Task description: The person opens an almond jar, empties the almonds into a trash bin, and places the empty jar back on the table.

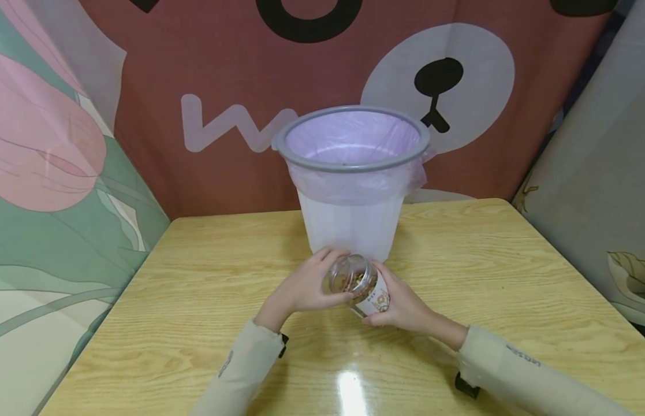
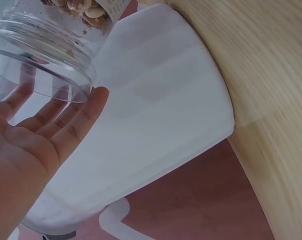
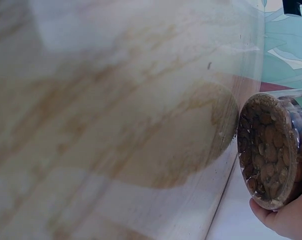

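A: What is seen, from the largest down?

B: A red-brown cloth backdrop (image 1: 223, 63) is spread across the top of the frame. Below it, a pale yellow wood-grained table (image 1: 208, 266) is seen. A tall white plastic bin (image 1: 348, 222) is placed at upper centre, lined with a thin purple plastic bag (image 1: 348, 186) that is folded over its grey rim. Beige cloth sleeves (image 1: 244, 361) are brought in from the bottom edge.

A: And the thing being handled?

B: A transparent, hard-walled cylindrical jar (image 1: 366, 283) is held just below centre, in front of the bin's foot. It is tilted, its threaded end turned to the left and its base to the lower right. Whether a loose lid is seated there cannot be told.

A: How is it gripped?

B: The threaded end is cupped between the thumb and fingers of the left hand (image 1: 308, 287). The body is grasped by the right hand (image 1: 403, 304), around the white printed label (image 1: 375, 301). Brown nut-like pieces (image 3: 267, 145) are seen packed against the base.

A: How might it handle?

B: Stiffness is to be expected, with most weight towards the filled base. The bare wall may be found slippery; glass or plastic cannot be told apart, so it is best treated as fragile. The labelled body is best taken for support, and the rim for steadying or twisting.
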`<state>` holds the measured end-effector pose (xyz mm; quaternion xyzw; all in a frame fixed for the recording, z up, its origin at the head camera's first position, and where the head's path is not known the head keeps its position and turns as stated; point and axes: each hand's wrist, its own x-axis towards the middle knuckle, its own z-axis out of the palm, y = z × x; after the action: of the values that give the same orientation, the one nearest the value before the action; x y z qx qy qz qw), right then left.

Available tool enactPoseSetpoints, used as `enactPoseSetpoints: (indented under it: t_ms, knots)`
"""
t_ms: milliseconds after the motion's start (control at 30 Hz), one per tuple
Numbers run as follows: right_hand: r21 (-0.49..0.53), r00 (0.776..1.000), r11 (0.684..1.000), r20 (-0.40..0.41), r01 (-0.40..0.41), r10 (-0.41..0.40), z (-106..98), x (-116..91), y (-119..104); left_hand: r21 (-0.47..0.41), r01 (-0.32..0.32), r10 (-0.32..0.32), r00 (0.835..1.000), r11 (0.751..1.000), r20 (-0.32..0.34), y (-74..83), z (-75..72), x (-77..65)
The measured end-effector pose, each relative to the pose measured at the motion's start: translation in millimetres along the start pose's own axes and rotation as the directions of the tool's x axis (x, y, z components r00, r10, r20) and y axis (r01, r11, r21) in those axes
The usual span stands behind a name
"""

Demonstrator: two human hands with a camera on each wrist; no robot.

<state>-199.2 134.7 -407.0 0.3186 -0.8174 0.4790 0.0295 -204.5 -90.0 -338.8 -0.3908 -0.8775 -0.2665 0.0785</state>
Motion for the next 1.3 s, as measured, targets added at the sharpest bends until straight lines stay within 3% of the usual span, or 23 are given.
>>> enactPoseSetpoints:
  t_ms: [867, 1300]
  knots:
    - [-0.002, 1.0, 1.0, -0.013, -0.018, 0.018, -0.9, 0.6, -1.8, 0.03, 0.073, -0.073, 0.997, 0.997, 0.011, -9.0, -2.1, -22.4]
    - [0.032, 0.999, 0.999, -0.01, -0.032, 0.033, -1.0, -0.3, -2.2, 0.135, 0.066, -0.067, 0.998, 0.989, 0.002, -13.3, 0.4, -30.8]
